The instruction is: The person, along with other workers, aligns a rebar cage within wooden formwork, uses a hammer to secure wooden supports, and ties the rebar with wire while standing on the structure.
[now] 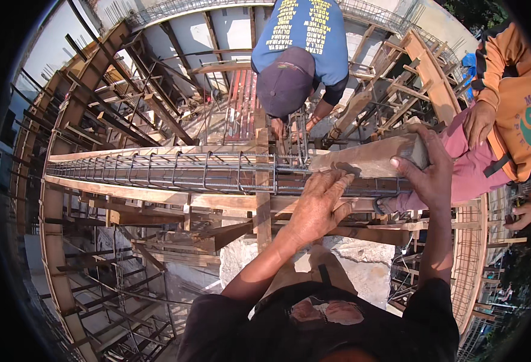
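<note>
A thick, weathered wooden block [377, 155] lies crosswise over the right part of the formwork. My right hand [429, 169] is closed round its right end, with the thumb on the near face. My left hand [318, 208] lies palm down at the block's near left corner, its fingers stretched against the wood and its thumb spread apart. Under both hands runs a long rebar cage [205, 171] with square stirrups, set between two wooden side boards [217, 201]. A wooden crosspiece [263, 181] spans the cage left of my left hand.
Across the beam, a person in a blue shirt and dark cap [285, 81] bends with both hands at the rebar. Another person in orange [522, 114] sits at the right. Timber props [163, 111] and rebar crowd the left. Pale rubble concrete [362, 265] lies below me.
</note>
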The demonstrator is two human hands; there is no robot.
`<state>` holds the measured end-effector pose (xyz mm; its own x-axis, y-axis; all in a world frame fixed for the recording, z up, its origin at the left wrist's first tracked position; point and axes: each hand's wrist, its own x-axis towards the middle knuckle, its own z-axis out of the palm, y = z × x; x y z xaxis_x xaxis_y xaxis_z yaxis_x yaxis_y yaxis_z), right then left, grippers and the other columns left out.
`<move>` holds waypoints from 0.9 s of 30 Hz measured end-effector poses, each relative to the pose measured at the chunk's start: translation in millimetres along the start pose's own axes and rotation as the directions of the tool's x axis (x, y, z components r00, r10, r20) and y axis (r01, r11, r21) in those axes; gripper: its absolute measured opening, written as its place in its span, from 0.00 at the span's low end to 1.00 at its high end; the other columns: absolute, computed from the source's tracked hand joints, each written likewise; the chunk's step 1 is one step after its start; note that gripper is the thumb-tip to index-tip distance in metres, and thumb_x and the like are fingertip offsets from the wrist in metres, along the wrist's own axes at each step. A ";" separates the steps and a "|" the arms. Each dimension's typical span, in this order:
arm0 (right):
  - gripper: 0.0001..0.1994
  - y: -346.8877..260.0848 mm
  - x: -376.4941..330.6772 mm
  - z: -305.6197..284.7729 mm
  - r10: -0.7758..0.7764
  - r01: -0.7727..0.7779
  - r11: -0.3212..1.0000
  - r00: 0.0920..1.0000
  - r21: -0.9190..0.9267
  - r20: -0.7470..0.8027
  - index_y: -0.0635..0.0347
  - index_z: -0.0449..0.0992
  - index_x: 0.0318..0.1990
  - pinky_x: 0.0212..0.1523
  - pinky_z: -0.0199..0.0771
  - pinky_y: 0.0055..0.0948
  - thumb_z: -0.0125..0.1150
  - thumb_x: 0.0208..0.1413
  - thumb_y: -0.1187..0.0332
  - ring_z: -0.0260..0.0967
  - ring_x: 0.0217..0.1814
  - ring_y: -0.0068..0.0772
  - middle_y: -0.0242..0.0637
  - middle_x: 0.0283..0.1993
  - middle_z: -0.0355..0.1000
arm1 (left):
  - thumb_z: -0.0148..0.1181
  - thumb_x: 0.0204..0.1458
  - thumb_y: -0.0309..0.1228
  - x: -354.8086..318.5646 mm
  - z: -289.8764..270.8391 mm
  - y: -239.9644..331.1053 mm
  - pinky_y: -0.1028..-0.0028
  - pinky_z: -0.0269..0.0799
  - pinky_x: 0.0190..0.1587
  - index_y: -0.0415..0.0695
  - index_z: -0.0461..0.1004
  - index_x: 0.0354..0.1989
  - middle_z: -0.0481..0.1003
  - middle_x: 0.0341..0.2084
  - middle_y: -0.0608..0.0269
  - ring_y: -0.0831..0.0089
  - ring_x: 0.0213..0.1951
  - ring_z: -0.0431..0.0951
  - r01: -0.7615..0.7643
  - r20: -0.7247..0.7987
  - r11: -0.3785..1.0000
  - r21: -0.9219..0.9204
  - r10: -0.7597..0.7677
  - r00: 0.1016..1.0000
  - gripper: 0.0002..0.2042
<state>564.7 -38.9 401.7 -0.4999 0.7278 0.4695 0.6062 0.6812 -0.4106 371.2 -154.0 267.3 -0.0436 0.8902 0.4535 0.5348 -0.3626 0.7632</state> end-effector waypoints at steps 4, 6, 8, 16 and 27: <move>0.30 47.2 32.7 38.7 0.163 -0.152 0.958 0.986 0.244 -0.024 0.62 0.73 0.55 0.52 0.72 0.35 0.76 0.44 0.62 0.73 0.50 0.41 0.42 0.49 0.74 | 0.68 0.45 0.29 -63.4 -77.0 -4.5 0.46 0.55 0.66 0.43 0.76 0.48 0.75 0.45 0.57 0.57 0.53 0.73 0.003 -0.077 0.944 0.330 0.023 0.997 0.19; 0.29 81.6 44.2 58.3 0.176 -0.162 0.978 0.979 0.131 -0.107 0.61 0.74 0.55 0.53 0.71 0.34 0.76 0.46 0.60 0.73 0.53 0.39 0.42 0.51 0.75 | 0.68 0.44 0.30 -81.1 -100.2 -0.1 0.44 0.50 0.68 0.44 0.76 0.45 0.75 0.44 0.59 0.59 0.52 0.73 0.200 -0.200 0.755 0.625 -0.094 0.975 0.17; 0.29 88.1 57.6 76.5 0.148 -0.123 0.977 0.979 0.171 -0.140 0.61 0.74 0.54 0.53 0.71 0.34 0.76 0.46 0.58 0.73 0.54 0.38 0.43 0.51 0.75 | 0.68 0.44 0.33 -96.8 -123.3 0.5 0.44 0.46 0.69 0.45 0.76 0.44 0.76 0.44 0.61 0.59 0.52 0.73 0.411 -0.325 0.443 0.796 -0.260 0.909 0.17; 0.31 155.6 101.8 111.1 0.189 -0.185 0.982 0.975 0.045 -0.121 0.63 0.74 0.52 0.51 0.72 0.41 0.72 0.45 0.50 0.74 0.51 0.50 0.49 0.51 0.75 | 0.66 0.48 0.34 -108.9 -114.7 -37.8 0.56 0.58 0.63 0.46 0.79 0.38 0.80 0.37 0.64 0.66 0.46 0.77 0.479 -0.467 0.293 0.828 -0.113 0.877 0.10; 0.23 231.6 100.2 201.2 0.525 -0.568 0.805 0.816 0.173 0.241 0.54 0.79 0.48 0.54 0.69 0.42 0.67 0.49 0.51 0.73 0.52 0.49 0.46 0.47 0.77 | 0.61 0.56 0.35 -122.9 -130.3 -72.1 0.68 0.71 0.28 0.39 0.79 0.29 0.78 0.21 0.58 0.65 0.23 0.77 0.841 -0.860 0.340 0.421 -0.144 0.489 0.11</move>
<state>530.5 207.7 196.3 -0.2392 0.9708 -0.0206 0.6647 0.1482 -0.7323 228.1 -273.1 216.6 -0.8245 0.2503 0.5074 0.5002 0.7416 0.4469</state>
